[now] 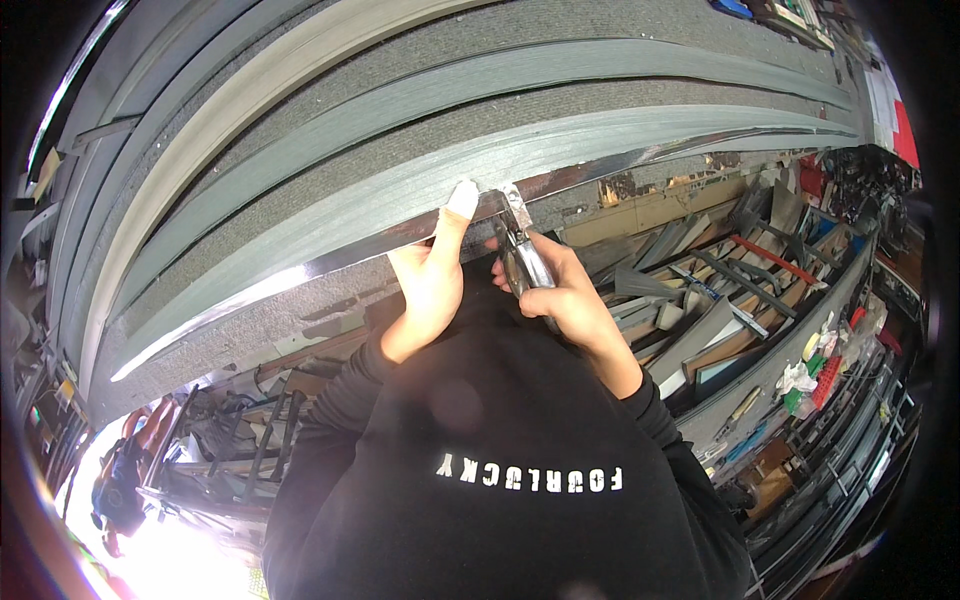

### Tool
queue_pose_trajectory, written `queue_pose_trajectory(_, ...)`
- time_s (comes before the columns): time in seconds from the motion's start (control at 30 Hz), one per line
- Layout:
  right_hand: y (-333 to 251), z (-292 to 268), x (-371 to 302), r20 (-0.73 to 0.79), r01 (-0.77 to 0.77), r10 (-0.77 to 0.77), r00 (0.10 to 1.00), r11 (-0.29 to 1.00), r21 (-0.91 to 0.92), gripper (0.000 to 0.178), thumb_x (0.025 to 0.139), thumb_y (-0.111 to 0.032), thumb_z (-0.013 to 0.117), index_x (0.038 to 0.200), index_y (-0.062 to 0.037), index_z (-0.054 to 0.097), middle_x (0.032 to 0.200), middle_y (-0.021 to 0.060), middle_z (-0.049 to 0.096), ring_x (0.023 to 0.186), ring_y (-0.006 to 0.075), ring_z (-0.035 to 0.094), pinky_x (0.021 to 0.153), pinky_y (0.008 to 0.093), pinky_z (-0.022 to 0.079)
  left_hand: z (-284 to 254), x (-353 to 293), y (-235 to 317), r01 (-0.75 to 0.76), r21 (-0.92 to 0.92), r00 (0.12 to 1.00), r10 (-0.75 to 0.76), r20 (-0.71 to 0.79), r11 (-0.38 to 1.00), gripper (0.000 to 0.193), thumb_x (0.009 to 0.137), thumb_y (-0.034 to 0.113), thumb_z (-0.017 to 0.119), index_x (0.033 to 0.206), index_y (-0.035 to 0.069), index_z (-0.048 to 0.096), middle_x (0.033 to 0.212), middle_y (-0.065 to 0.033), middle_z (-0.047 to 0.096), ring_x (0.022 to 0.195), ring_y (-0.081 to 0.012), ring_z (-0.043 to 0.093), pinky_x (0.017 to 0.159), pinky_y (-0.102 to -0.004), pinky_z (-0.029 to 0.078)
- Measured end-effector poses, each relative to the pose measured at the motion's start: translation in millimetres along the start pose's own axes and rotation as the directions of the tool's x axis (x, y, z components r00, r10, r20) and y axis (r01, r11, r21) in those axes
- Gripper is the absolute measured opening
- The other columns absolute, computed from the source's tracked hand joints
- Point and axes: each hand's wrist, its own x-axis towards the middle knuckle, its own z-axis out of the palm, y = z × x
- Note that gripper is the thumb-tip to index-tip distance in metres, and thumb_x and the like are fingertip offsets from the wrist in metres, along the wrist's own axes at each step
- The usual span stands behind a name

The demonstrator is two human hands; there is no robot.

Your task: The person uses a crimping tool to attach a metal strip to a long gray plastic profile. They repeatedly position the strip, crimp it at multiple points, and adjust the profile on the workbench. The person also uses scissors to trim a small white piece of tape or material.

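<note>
Head view: both your hands work at the carpeted tabletop's (590,90) near edge.
Right hand (567,290) closed round plier-type tool (524,262); left hand (435,275) holding grey profile (350,195), thumb on top.

The long grey strip (560,145), with one shiny, mirror-like edge, lay lengthwise along the near edge of the carpeted counter (600,25). The metallic, plier-like tool (530,264) had its head at this shiny edge, its handles pointing away from the strip.

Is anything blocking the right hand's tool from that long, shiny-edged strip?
Nothing visible: the metal tool in the right hand overlaps the shiny-edged strip; the left hand holds it beside the tool.
</note>
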Motion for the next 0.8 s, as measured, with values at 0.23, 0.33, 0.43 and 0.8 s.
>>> queue_pose_trajectory(0.23, 15.1, -5.5, 7.4, -0.024, 0.139, -0.147, 0.989, 0.969, -0.204, 0.042, 0.064, 0.003, 0.064, 0.105, 0.001, 0.062, 0.076, -0.002, 0.059, 0.066, 0.006, 0.053, 0.06, 0.0208, 0.043, 2.8, 3.8, 0.6, -0.074, 0.03, 0.997, 0.074, -0.012, 0.997, 0.015, 0.088, 0.009, 0.071, 0.099, 0.001, 0.064, 0.09, -0.0013, 0.062, 0.078, -0.008, 0.053, 0.072, -0.0245, 0.042)
queue_pose_trajectory(0.33, 11.7, -8.3, 7.0, -0.001, 0.077, -0.081, 0.997, 0.951, -0.298, 0.05, 0.066, -0.003, 0.062, 0.115, 0.0015, 0.057, 0.085, 0.002, 0.059, 0.076, 0.01, 0.056, 0.07, 0.024, 0.045, 0.8, 6.6, -4.0, -0.065, 0.064, 0.998, 0.066, -0.021, 0.996, 0.014, 0.088, 0.009, 0.071, 0.098, 0.004, 0.062, 0.087, 0.0016, 0.059, 0.073, -0.0054, 0.048, 0.065, -0.0224, 0.037)
queue_pose_trajectory(0.43, 8.5, -1.9, 3.1, 0.038, 0.088, -0.081, 0.996, 0.956, -0.279, 0.064, 0.067, -0.006, 0.061, 0.129, 0.0008, 0.047, 0.101, 0.0066, 0.058, 0.093, 0.0152, 0.056, 0.084, 0.0291, 0.045, -3.4, 8.9, -7.8, -0.046, 0.082, 0.998, 0.049, -0.027, 0.996, 0.018, 0.089, 0.009, 0.071, 0.101, -0.002, 0.066, 0.094, -0.0029, 0.065, 0.082, -0.0089, 0.058, 0.077, -0.0248, 0.046)
queue_pose_trajectory(0.8, 1.5, 2.8, -6.3, -0.06, 0.075, -0.111, 0.992, 0.901, -0.426, 0.075, 0.064, -0.003, 0.061, 0.137, -0.0004, 0.041, 0.109, 0.0062, 0.054, 0.101, 0.0167, 0.051, 0.092, 0.0289, 0.042, -3.2, 12.6, -11.0, -0.028, 0.037, 0.999, 0.029, -0.029, 0.999, 0.019, 0.09, 0.009, 0.07, 0.104, -0.002, 0.066, 0.1, -0.004, 0.065, 0.09, -0.01, 0.058, 0.082, -0.0263, 0.046)
